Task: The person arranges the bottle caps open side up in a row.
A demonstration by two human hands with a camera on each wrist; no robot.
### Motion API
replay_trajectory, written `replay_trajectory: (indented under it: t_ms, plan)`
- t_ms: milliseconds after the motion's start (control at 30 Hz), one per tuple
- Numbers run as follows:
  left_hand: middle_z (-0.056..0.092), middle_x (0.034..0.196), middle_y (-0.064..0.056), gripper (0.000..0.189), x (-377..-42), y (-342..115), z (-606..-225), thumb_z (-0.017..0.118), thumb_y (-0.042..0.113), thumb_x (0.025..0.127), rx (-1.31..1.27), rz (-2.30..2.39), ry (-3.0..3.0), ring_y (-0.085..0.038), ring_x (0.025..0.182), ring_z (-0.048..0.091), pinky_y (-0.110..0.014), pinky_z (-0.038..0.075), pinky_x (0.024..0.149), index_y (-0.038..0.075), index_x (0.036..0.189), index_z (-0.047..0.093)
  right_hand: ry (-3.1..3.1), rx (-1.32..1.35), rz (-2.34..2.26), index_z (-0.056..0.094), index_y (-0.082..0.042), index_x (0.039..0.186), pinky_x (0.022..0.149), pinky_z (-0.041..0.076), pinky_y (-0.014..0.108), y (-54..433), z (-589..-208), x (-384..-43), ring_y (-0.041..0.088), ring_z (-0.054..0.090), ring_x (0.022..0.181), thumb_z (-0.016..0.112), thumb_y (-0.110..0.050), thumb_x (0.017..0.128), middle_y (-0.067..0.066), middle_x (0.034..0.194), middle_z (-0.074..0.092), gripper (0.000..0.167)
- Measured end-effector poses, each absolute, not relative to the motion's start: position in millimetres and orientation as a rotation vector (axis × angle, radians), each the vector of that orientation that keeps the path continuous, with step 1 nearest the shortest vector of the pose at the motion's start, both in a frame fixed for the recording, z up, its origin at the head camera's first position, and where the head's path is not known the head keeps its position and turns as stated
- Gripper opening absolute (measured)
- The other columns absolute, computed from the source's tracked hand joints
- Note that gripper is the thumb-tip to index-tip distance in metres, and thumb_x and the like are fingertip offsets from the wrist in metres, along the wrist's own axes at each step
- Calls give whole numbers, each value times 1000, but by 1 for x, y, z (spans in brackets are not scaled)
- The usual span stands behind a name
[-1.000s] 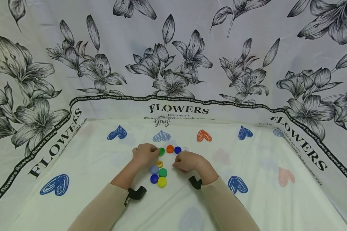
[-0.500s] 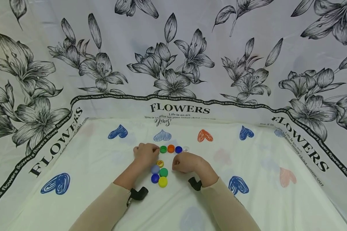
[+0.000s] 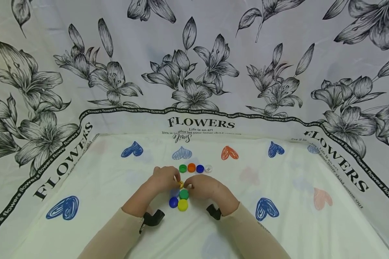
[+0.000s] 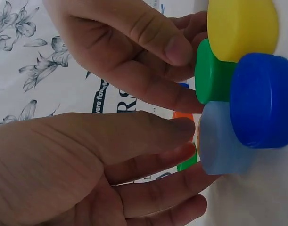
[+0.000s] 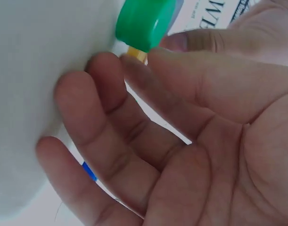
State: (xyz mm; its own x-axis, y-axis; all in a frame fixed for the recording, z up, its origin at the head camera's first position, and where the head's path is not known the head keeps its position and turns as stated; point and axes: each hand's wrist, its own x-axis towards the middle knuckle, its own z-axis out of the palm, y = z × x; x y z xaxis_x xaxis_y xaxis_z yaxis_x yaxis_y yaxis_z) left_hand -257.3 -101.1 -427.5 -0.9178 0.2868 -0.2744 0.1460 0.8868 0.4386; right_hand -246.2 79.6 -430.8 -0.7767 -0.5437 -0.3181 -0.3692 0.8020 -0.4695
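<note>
At the middle of the cloth a small yellow bottle cap [image 3: 181, 184] stands between my two hands, partly covered by fingers. My left hand [image 3: 164, 178] holds its left side with thumb and forefinger. From the right, my right hand [image 3: 203, 186] reaches its forefinger to the cap, the other fingers loosely curled. Just nearer lie a light blue cap [image 4: 224, 139], a green cap [image 3: 183, 194], a dark blue cap [image 3: 173, 202] and a larger yellow cap [image 3: 183, 205]. The right wrist view shows the small yellow cap mostly hidden behind the green one.
Beyond my hands is a row: a green cap [image 3: 183, 168], an orange cap [image 3: 191, 167], a blue cap [image 3: 200, 168] and a clear cap [image 3: 208, 168]. A white cloth [image 3: 298, 219] with printed hearts covers the surface. A flower-printed curtain [image 3: 142, 43] rises behind.
My left hand has let go of the far green cap, now in line with the orange one, and come nearer to the small yellow cap. My right hand has moved left towards that cap.
</note>
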Motion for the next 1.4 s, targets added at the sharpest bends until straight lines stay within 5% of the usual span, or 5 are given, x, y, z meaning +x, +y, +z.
replay_trajectory:
  t_ms: [333, 600, 833, 1400]
  plan:
    - [67, 82, 0, 18, -257, -90, -445, 80, 22, 90, 246, 580, 2832, -20, 78, 58, -47, 38, 86, 8, 96, 71, 2713, -599, -551, 74, -5, 106, 72, 51, 29, 70, -442, -248, 15, 57, 73, 62, -15, 101, 0, 89, 68, 16]
    - [64, 75, 2, 18, -253, -84, -448, 80, 26, 88, 270, 503, 2890, -20, 75, 57, -53, 39, 89, 10, 92, 72, 2753, -520, -575, 74, -5, 107, 79, 55, 33, 69, -448, -254, 17, 60, 78, 69, -13, 98, 3, 94, 71, 13]
    - [67, 74, 5, 18, -256, -94, -444, 72, 26, 96, 304, 682, 2771, -17, 76, 59, -54, 37, 95, 10, 97, 80, 2780, -535, -597, 71, -7, 99, 64, 48, 27, 71, -449, -253, 15, 55, 70, 66, -19, 101, 0, 82, 63, 13]
    - [66, 84, -5, 23, -267, -114, -439, 68, 22, 95, 20, 779, 2751, -22, 76, 58, -33, 47, 69, 2, 102, 76, 2704, -538, -589, 74, -8, 103, 68, 49, 28, 71, -449, -255, 15, 57, 73, 62, -18, 102, -3, 85, 65, 15]
